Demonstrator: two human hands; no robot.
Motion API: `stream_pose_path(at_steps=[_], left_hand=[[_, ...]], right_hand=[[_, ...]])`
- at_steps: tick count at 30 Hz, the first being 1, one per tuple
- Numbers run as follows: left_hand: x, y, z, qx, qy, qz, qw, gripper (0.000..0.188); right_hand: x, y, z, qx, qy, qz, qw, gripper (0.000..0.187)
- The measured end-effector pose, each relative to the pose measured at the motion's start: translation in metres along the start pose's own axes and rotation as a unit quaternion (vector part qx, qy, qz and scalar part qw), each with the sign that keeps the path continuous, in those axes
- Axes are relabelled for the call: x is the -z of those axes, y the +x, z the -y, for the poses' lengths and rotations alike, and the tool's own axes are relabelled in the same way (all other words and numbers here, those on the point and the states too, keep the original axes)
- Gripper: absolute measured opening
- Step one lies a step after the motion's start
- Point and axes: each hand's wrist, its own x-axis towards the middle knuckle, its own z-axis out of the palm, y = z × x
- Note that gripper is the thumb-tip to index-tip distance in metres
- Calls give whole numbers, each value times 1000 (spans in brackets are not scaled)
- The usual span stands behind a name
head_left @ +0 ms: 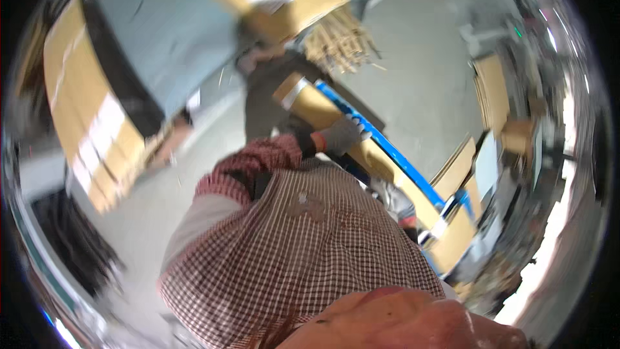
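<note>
A long blue bar runs slantwise in front of me, with a strip of brown cardboard along its near side. Over the cardboard reaches my left hand, in a grey glove with an orange cuff; its fingers are closed over the near edge of the bar. Lower down and to the right is my right hand, gloved in pale grey, close to the cardboard near the bar's lower end. Motion smears its fingers, so its grip cannot be made out.
A big stack of boards with a grey top stands at the upper left. Beyond the bar lies a bundle of thin wooden sticks beside a cardboard stack. Cardboard sheets lean at the right. Dark sheets lie at the left.
</note>
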Motion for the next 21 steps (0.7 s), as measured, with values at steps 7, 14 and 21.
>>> stream_pose_path(at_steps=[7, 14, 21], left_hand=[[34, -96, -80, -33, 114, -150, 981, 40], [29, -149, -84, 117, -233, -151, 953, 45], [108, -176, -108, 334, -687, -140, 629, 46]], right_hand=[[-107, -64, 5, -72, 724, -466, 503, 68], [-179, -16, 86, -101, 608, -375, 692, 33], [-193, 47, 163, 31, 320, -201, 925, 72]])
